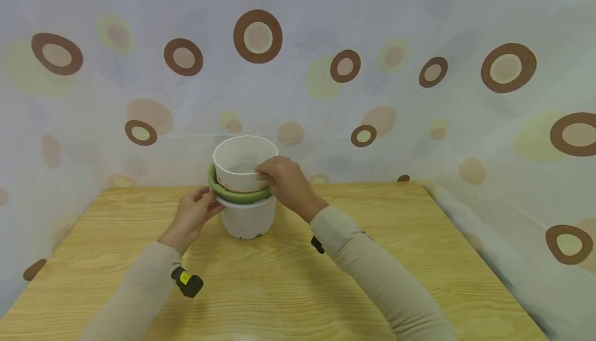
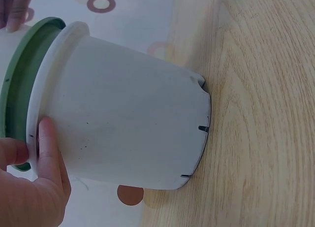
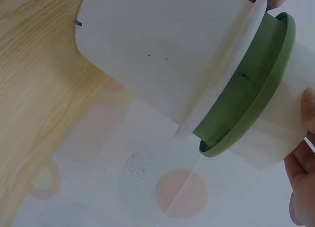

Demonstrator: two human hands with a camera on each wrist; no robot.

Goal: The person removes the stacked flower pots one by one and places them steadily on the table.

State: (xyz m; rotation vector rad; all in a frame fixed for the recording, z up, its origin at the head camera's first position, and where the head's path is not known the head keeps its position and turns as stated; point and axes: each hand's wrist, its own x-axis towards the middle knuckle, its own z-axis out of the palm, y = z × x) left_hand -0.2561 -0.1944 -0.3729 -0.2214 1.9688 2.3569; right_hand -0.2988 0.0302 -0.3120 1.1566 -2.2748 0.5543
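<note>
A large white flower pot (image 1: 249, 219) stands upright on the table, notches showing along its bottom edge in the left wrist view. Nested in its mouth is a green flower pot (image 3: 241, 96), its rim and upper wall rising above the white one. A smaller white faceted pot (image 1: 228, 178) sits within the green rim, tilted a little. My left hand (image 1: 193, 214) pinches the large white pot's rim, thumb on top by the green pot and fingers underneath. On the right side, my right hand (image 1: 288, 183) grips the small white pot's rim between thumb and fingers.
The wood-grain table (image 1: 279, 289) extends toward me and to both sides of the pots. Behind and beside it hangs a pale sheet (image 1: 298, 98) with brown and beige circles. A black wrist camera (image 1: 188, 281) is strapped to the left sleeve.
</note>
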